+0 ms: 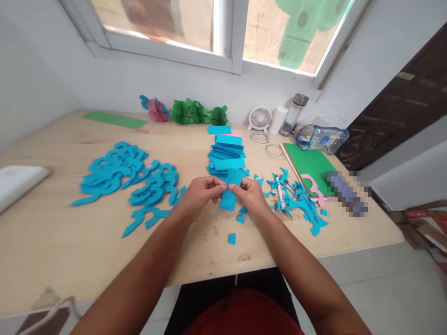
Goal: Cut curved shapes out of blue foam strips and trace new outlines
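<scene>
While no writing is readable, I see my left hand (200, 193) and right hand (252, 195) pinching a blue paper strip (230, 193) between them above the desk (52, 232).

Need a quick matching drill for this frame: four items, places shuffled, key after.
Things:
1. blue paper strip
2. cut-out blue shapes
3. small white fan
4. green sheet

Places:
A. by the wall under the window
B. pinched between left hand and right hand
C. table's right side, beside the scraps
D. spread on the table's left side

Pairs: 1-B, 2-D, 3-A, 4-C
</scene>
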The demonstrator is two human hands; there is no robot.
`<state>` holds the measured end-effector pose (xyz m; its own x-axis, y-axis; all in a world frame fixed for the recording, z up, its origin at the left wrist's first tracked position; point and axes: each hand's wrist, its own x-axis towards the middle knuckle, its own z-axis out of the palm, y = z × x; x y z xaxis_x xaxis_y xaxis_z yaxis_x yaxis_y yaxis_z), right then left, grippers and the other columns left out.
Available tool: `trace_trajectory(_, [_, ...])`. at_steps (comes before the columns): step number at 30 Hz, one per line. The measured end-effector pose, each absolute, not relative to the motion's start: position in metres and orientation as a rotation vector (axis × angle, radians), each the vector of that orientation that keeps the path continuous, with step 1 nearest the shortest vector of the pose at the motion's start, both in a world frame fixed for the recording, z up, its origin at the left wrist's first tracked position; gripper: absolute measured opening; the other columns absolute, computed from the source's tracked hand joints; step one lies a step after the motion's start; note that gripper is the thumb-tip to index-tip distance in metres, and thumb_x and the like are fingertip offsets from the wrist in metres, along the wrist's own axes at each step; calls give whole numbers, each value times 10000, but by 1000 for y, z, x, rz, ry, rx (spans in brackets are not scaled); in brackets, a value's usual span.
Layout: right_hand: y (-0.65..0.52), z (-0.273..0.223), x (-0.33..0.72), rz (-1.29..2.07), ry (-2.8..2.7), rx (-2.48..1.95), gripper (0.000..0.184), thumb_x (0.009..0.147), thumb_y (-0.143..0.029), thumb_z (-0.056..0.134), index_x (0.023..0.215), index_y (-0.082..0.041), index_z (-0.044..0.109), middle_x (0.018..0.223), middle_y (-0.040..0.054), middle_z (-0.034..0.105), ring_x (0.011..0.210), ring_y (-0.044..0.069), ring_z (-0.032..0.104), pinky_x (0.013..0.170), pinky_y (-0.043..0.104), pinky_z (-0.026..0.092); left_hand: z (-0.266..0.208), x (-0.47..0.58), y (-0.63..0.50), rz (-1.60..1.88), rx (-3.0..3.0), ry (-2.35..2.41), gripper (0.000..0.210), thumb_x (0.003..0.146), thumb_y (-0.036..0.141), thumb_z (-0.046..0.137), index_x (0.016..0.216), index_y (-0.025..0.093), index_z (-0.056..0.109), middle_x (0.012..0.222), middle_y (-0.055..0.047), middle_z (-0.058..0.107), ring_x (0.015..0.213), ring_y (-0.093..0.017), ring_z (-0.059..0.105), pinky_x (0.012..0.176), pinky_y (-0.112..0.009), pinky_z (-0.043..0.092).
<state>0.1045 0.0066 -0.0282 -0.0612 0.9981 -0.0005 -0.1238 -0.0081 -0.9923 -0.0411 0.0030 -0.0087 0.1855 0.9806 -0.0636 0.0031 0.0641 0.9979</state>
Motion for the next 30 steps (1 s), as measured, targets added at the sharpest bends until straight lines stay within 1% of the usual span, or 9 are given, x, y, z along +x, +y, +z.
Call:
trace_trajectory(5, [8,-31,106,1343,-1204,-1114,414,587,-517,729,538,-202,464,486,-67,412,466,83,333,460,232,283,-1,-39,1,1012,1175,1176,207,584,338,715,574,156,616,514,18,560,471,-92,474,466,-216,383])
trace_trajectory(9, [7,-32,109,1314,-1342,-1195,392,650,-475,667,539,-207,404,494,-77,345,476,75,284,458,230,207,-1,-43,-10,1000,1122,1221,226,553,342,731,583,154,609,545,14,564,490,-97,487,445,-209,370])
trace_trajectory(14, [1,-30,108,1276,-1584,-1246,345,700,-393,618,529,-206,384,500,-77,323,496,80,293,475,228,214,-20,-53,-31,983,1032,1260,264,599,357,713,548,162,542,483,41,507,419,-74,438,425,-201,337])
trace_trajectory(19, [-7,-33,107,1293,-1684,-1267,346,719,-380,579,515,-213,354,488,-81,297,477,78,278,465,229,215,-22,-55,-44,954,1015,1293,256,624,344,688,535,176,517,419,40,494,378,-84,433,405,-205,307])
trace_trajectory(21, [-10,-35,111,1230,-1736,-1294,326,743,-353,562,517,-207,378,492,-72,329,482,84,316,474,230,246,-19,-54,-47,955,995,1310,239,610,328,694,540,175,525,414,38,497,377,-83,432,401,-203,299])
trace_trajectory(23, [-17,-36,118,1086,-1805,-1335,251,780,-313,540,572,-187,478,533,-48,435,514,101,401,506,235,301,-18,-55,-51,974,982,1321,223,600,319,701,551,171,541,418,39,499,379,-82,430,400,-203,297])
trace_trajectory(25, [-29,-36,125,877,-1909,-1357,174,826,-278,516,703,-173,582,634,-10,559,590,129,493,566,253,358,-19,-59,-54,1007,967,1338,210,601,321,702,569,166,563,427,39,502,382,-80,427,397,-204,294])
trace_trajectory(27, [-47,-37,129,613,-2083,-1294,160,865,-237,491,792,-170,617,765,37,633,728,168,557,681,293,406,-22,-65,-56,1045,935,1359,209,602,330,704,590,160,583,440,37,511,385,-79,426,398,-207,298])
trace_trajectory(30, [-74,-41,127,228,-2400,-1028,148,883,-250,529,943,-166,635,986,102,653,961,234,545,849,377,389,-28,-74,-58,1106,875,1363,234,587,351,721,601,156,593,453,32,520,399,-83,437,405,-216,319])
